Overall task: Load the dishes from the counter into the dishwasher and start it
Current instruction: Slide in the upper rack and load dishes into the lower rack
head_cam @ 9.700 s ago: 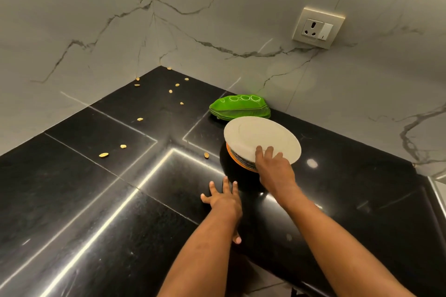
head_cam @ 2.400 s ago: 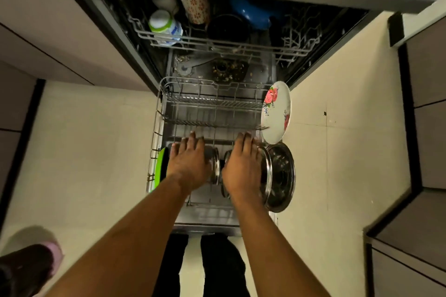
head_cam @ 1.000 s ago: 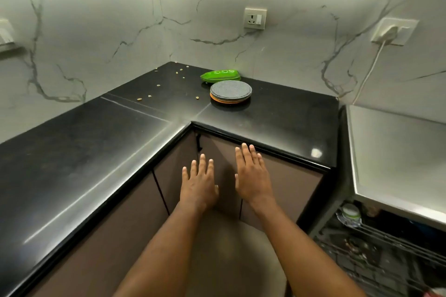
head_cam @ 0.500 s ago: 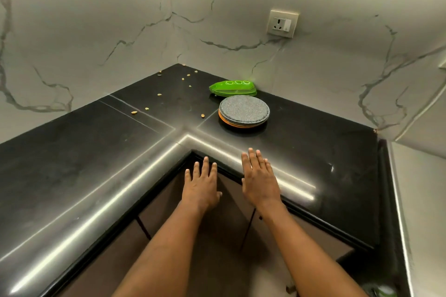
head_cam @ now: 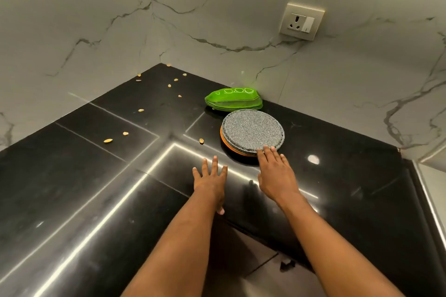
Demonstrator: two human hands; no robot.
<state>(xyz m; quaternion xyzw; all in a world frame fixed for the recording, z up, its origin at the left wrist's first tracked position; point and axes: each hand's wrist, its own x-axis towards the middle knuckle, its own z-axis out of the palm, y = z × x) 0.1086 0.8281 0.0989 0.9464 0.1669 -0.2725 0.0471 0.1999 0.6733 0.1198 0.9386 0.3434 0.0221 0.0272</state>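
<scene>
**Hands advanced over worktop corner; right fingertips at plate stack**

Moved since half a second ago: both hands, from the worktop's front inner edge to well over its surface. Plate stack and green dishes unchanged in place.

- Left hand (head_cam: 209, 177): fingers straight and spread wide, palm down over the worktop (head_cam: 96, 176), holding nothing. Contact with the surface cannot be told.
- Right hand (head_cam: 275, 172): fingers straight, close together, tips touching the near rim of the plate stack. Nothing gripped.
- Plate stack (head_cam: 252, 129): round, flat, grey speckled top piece over orange-edged ones. Sits near the worktop's back edge, right of the back corner.
- Green dishes (head_cam: 233, 101): glossy, pod-shaped, nested. White oval outlines on top, no lettering legible. Just behind the plate stack, against the wall.
- Seeds (head_cam: 108, 140): small, pale, scattered from the back corner toward the left edge; one (head_cam: 201, 141) just left of the plate stack.
- Socket (head_cam: 301, 21): cream plate with a white switch, on the wall above and right of the stack.
- Worktop: polished black stone, L-shaped, with visible seams and bright strip reflections.
- Wall (head_cam: 217, 19): pale marble with dark veining.
- Cupboard fronts (head_cam: 255, 248): dark, below the inner corner between the forearms.
</scene>
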